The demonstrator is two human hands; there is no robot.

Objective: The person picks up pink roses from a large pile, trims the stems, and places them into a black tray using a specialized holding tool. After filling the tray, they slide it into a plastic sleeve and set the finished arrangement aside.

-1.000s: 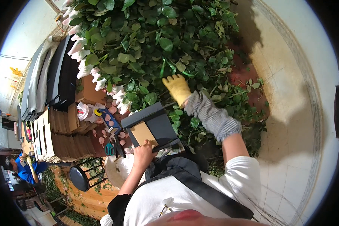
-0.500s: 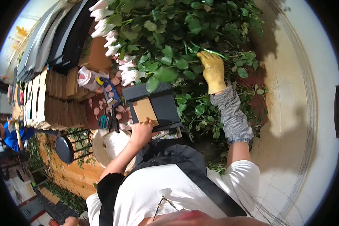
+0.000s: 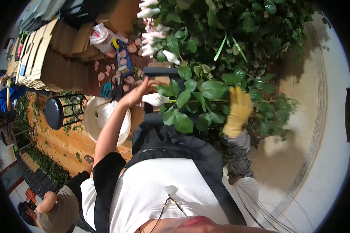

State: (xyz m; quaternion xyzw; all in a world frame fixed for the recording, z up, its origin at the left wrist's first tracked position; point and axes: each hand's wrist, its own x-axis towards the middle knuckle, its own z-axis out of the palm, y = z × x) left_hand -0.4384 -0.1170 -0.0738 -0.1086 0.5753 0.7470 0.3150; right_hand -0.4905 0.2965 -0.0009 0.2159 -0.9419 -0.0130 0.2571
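A single rose [image 3: 182, 99] lies crosswise in front of me. White netting [image 3: 155, 99] covers its bud, at the left end, and its leafy stem runs right. My right hand [image 3: 238, 112], in a yellow glove, is closed around that stem. My bare left hand [image 3: 138, 94] reaches beside the netted bud, its fingers outstretched over a piece of brown cardboard [image 3: 162, 80]; it holds nothing that I can see. Under the cardboard and the rose is a dark padded stand [image 3: 151, 118], partly hidden by leaves.
Beyond my hands lies a heap of leafy roses [image 3: 237, 35] with netted buds at its left. Teal scissors [image 3: 105, 90], pink petals and a blue box [image 3: 124, 58] lie to the left, near stacked cardboard [image 3: 62, 54]. A white-lined bin [image 3: 101, 120] and black stool [image 3: 54, 113] stand below.
My right hand has come back from the heap with a rose laid across in front of me. My left hand has let its grip on the cardboard go and opened. The view has shifted.
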